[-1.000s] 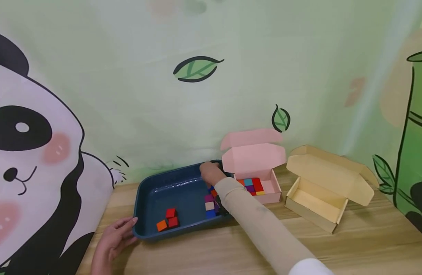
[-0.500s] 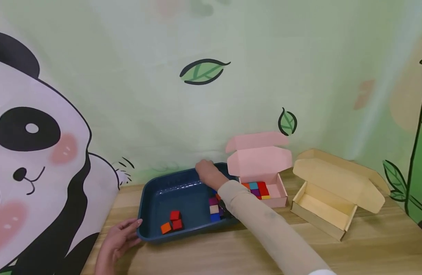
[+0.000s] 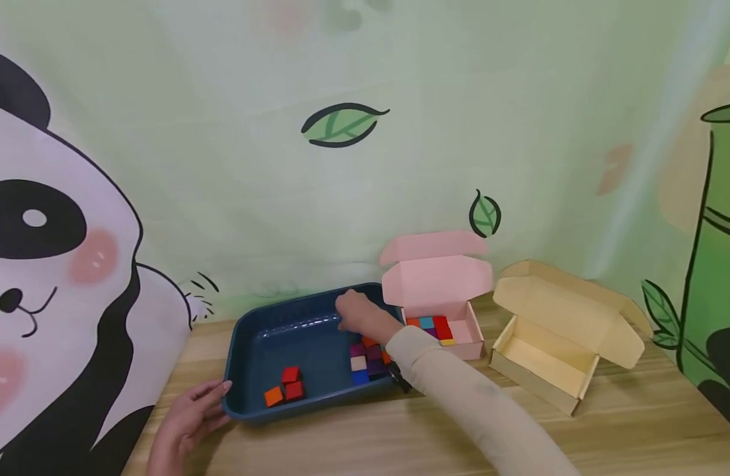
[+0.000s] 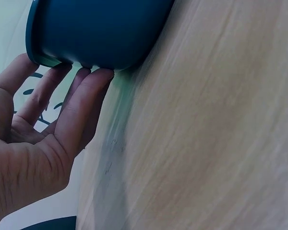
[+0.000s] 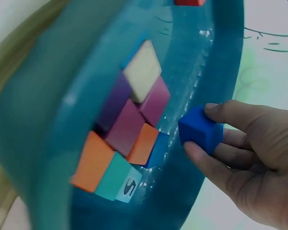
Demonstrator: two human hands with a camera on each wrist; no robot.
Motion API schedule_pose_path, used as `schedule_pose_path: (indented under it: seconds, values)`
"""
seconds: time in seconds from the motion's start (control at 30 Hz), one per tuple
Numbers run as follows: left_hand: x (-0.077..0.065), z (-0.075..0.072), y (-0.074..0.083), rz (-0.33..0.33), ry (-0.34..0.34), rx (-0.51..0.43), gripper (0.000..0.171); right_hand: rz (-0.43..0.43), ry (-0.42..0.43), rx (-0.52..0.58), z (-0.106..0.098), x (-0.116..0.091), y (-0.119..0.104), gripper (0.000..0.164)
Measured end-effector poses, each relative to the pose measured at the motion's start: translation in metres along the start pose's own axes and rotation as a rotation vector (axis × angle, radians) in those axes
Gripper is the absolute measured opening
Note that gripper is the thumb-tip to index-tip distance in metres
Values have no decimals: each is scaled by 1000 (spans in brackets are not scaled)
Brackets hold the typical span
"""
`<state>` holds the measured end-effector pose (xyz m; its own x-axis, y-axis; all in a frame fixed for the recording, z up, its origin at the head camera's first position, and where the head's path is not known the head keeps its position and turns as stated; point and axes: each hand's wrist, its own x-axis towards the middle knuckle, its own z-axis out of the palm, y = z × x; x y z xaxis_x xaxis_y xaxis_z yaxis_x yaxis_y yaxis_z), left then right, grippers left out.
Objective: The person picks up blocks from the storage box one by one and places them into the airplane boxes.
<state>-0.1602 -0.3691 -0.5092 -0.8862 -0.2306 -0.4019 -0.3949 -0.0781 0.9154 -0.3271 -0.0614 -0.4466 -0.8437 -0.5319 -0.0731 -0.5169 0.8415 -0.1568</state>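
We saw the blue cube [image 5: 200,128] pinched between the thumb and fingertip of the right hand [image 3: 360,315], by the far edge of the tray [image 3: 302,344], toward the far right corner. The left hand [image 3: 192,410] had its fingers extended, the tips touching the outside of the tray's left edge, near the close corner. A cube group [image 3: 358,363] lay along the right edge; three cubes [image 3: 293,391] lay by the near edge, left half. We judged it good to pinch opposite faces, to avoid the rim, and to steady the tray lightly.
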Motion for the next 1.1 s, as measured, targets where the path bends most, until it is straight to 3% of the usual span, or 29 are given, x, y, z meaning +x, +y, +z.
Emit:
schedule_pose_path:
  seconds: [0.17, 0.47, 0.8, 1.1]
  values:
    - [1, 2, -1, -2, 15, 7, 65, -35, 0, 90, -4, -14, 4, 18]
    - [2, 1, 0, -6, 17, 10, 68, -117, 57, 108, -11, -29, 13, 29]
    - [2, -1, -3, -8, 31, -10, 53, -188, 94, 177, -21, -44, 27, 30]
    - [2, 0, -2, -12, 43, -6, 53, -144, 43, 207, -20, -55, 34, 32]
